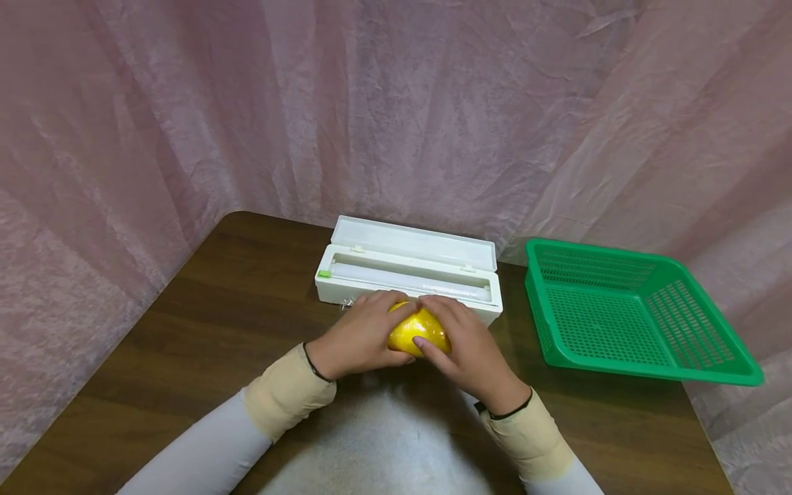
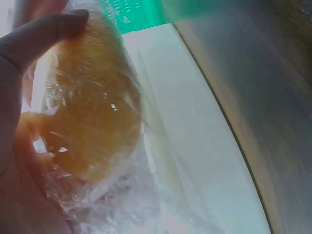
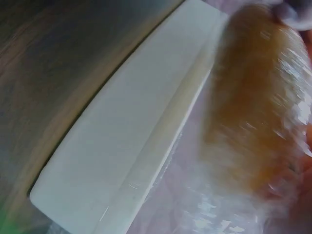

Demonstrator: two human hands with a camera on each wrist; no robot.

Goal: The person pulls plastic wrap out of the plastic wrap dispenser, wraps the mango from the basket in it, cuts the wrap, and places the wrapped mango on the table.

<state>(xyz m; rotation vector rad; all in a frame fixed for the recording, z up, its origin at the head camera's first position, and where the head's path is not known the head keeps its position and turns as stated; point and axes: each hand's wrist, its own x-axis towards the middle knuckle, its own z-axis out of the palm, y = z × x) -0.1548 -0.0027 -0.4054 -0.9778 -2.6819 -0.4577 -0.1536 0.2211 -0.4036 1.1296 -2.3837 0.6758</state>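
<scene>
Between both hands is a smooth, yellow, rounded fruit-like item (image 1: 418, 331) in clear cling film. The left hand (image 1: 365, 333) grips its left side, with loose crumpled film (image 2: 112, 200) bunched below it in the left wrist view. From the other side, the right hand (image 1: 467, 347) holds it with the thumb across the near face. Just beyond the hands stands a white cling film dispenser (image 1: 328, 289), lid raised, a film roll (image 1: 402, 278) inside. A green slider (image 1: 324, 274) sits at its left end.
A green perforated plastic basket (image 1: 650, 375) stands at the right of the brown wooden table (image 1: 204, 302). Pink curtains (image 1: 396, 103) hang behind the table. A glossy light patch (image 1: 371, 440) shows on the tabletop in front of the body.
</scene>
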